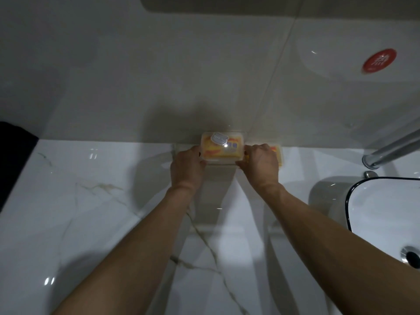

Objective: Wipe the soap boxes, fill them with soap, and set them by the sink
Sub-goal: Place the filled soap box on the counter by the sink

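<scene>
a glossy white marble countertop (91, 223) with pale brown veins runs across the view and meets a wall of large grey-white tiles (159, 76). at the right sits a white sink (381, 214) with a thin black rim and a chrome drain, and a chrome faucet (391, 148) reaches in above it from the right edge. a round red sticker (378, 61) with white characters sits on the wall high on the right. a dark object (13, 155) shows at the left edge; what it is cannot be told.

both bare forearms stretch forward from the bottom of the view toward the back of the counter. the left hand (187, 165) and the right hand (261, 163) hold a clear soap box (223, 148) between them, one at each end, fingers curled round its sides. the box is right by the wall, with yellow and orange soap showing through its lid and a small whitish label on top. whether it rests on the counter or is just above it cannot be told. a second soap box (278, 153), also yellow inside, peeks out just behind the right hand, beside the first and nearer the sink.
</scene>
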Demonstrator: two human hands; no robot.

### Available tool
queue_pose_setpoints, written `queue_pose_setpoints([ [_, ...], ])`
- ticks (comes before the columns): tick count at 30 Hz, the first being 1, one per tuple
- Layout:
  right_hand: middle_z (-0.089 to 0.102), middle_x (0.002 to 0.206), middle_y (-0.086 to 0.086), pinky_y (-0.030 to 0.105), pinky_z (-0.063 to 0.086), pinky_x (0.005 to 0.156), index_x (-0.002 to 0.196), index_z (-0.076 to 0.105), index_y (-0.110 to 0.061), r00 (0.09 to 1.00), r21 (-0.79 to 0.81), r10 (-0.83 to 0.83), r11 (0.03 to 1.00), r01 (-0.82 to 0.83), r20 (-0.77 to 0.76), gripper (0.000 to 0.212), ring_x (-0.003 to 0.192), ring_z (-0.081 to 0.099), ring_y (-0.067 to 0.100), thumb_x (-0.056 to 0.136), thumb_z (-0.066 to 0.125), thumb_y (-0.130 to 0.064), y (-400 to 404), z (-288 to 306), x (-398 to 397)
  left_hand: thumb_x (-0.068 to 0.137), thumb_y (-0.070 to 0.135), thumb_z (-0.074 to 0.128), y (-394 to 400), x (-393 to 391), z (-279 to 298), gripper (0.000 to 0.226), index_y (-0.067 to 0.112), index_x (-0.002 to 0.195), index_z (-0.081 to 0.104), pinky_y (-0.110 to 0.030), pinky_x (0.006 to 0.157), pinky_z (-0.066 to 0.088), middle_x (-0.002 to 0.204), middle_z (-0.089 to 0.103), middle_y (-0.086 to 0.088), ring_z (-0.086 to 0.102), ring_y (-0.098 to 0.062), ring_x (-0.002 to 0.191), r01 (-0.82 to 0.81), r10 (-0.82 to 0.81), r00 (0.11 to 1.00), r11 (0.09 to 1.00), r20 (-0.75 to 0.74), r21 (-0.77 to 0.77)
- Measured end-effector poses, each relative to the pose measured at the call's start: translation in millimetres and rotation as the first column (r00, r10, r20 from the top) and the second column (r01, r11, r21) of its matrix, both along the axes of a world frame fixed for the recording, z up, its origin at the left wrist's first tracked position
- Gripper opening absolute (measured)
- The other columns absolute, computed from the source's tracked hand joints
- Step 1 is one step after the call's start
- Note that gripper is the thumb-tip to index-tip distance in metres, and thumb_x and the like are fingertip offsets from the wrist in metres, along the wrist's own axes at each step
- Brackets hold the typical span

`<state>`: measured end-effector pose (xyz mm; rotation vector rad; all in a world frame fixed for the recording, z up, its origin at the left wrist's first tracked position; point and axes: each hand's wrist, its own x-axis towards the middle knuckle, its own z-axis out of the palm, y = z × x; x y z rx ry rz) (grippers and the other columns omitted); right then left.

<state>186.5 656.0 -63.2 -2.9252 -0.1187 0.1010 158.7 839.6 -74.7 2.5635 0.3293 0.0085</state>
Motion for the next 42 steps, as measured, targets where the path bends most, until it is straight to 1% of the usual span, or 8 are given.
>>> queue_pose_setpoints([
  [6, 0.072, 0.1, 0.012, 0.036, 0.041, 0.083, 0.105, 0.071, -0.015, 1.0, 0.013, -0.015, 1.0, 0.015, 0.002, 0.032, 0.104, 0.057, 0.031, 0.085, 0.073, -0.04, 2, 2, -1, 0.085, 0.019, 0.067, -1, 5, 4, 0.021, 0.017, 0.106, 0.071, -0.035, 0.081, 0.053, 0.106, 0.073, -0.007, 0.066, -0.031, 0.103, 0.017, -0.015, 0.999, 0.999, -0.039, 0.038],
  [10, 0.072, 0.103, 0.012, 0.037, 0.042, 0.084, 0.106, 0.069, -0.013, 1.0, 0.002, -0.013, 1.0, 0.013, -0.005, 0.031, 0.105, 0.057, 0.031, 0.086, 0.072, -0.036, 4, 5, -2, 0.088, 0.02, 0.064, -2, 6, 8, 0.025, 0.016, 0.112, 0.068, -0.039, 0.087, 0.053, 0.112, 0.071, -0.009, 0.065, -0.031, 0.108, 0.029, -0.024, 0.996, 0.998, -0.081, 0.055],
  [14, 0.07, 0.106, 0.012, 0.037, 0.044, 0.084, 0.108, 0.066, -0.011, 0.999, 0.009, -0.03, 0.999, 0.031, -0.041, 0.025, 0.103, 0.057, 0.032, 0.086, 0.066, -0.021, 2, 12, -6, 0.092, 0.019, 0.059, -2, 3, 17, 0.031, 0.016, 0.123, 0.061, -0.039, 0.09, 0.049, 0.123, 0.066, -0.01, 0.06, -0.032, 0.116, 0.045, -0.027, 0.992, 0.988, -0.126, 0.149],
  [18, 0.066, 0.109, 0.015, 0.038, 0.046, 0.083, 0.118, 0.062, -0.012, 0.995, 0.08, -0.077, 0.993, 0.083, -0.066, 0.03, 0.104, 0.056, 0.035, 0.091, 0.06, -0.025, -4, 30, -18, 0.095, 0.028, 0.057, -2, -3, 37, 0.041, 0.016, 0.134, 0.051, -0.039, 0.097, 0.041, 0.13, 0.057, -0.012, 0.053, -0.032, 0.122, 0.099, -0.071, 0.989, 0.972, -0.132, 0.215],
  [27, 0.057, 0.13, 0.017, 0.043, 0.045, 0.097, 0.143, 0.05, -0.019, 0.979, 0.284, -0.204, 0.939, 0.196, 0.002, 0.052, 0.122, 0.051, 0.037, 0.095, 0.06, -0.036, -17, 102, -72, 0.094, 0.035, 0.055, -22, -33, 108, 0.049, 0.014, 0.138, 0.054, -0.037, 0.107, 0.033, 0.135, 0.056, -0.012, 0.049, -0.031, 0.125, 0.161, -0.202, 0.961, 0.964, 0.191, 0.21],
  [32, 0.055, 0.133, 0.014, 0.043, 0.041, 0.102, 0.142, 0.05, -0.02, 0.957, 0.387, -0.278, 0.894, 0.226, 0.082, 0.051, 0.125, 0.049, 0.035, 0.096, 0.061, -0.039, -35, 148, -125, 0.094, 0.037, 0.05, -50, -70, 146, 0.051, 0.019, 0.142, 0.05, -0.038, 0.114, 0.025, 0.142, 0.051, -0.009, 0.039, -0.026, 0.136, 0.192, -0.256, 0.932, 0.949, 0.258, 0.25],
  [36, 0.055, 0.135, 0.011, 0.036, 0.037, 0.102, 0.141, 0.051, -0.021, 0.93, 0.454, -0.339, 0.857, 0.243, 0.144, 0.05, 0.127, 0.049, 0.03, 0.096, 0.061, -0.038, -58, 179, -172, 0.094, 0.039, 0.051, -79, -105, 178, 0.054, 0.02, 0.144, 0.048, -0.042, 0.118, 0.02, 0.149, 0.045, -0.008, 0.032, -0.027, 0.142, 0.208, -0.261, 0.916, 0.958, 0.305, 0.196],
  [42, 0.053, 0.141, 0.005, 0.038, 0.034, 0.108, 0.142, 0.051, -0.024, 0.87, 0.506, -0.451, 0.808, 0.303, 0.198, 0.051, 0.133, 0.045, 0.025, 0.095, 0.062, -0.037, -107, 210, -241, 0.093, 0.042, 0.057, -124, -164, 210, 0.055, 0.021, 0.143, 0.05, -0.043, 0.118, 0.018, 0.149, 0.046, -0.008, 0.03, -0.028, 0.144, 0.247, -0.267, 0.889, 0.964, 0.371, 0.101],
])
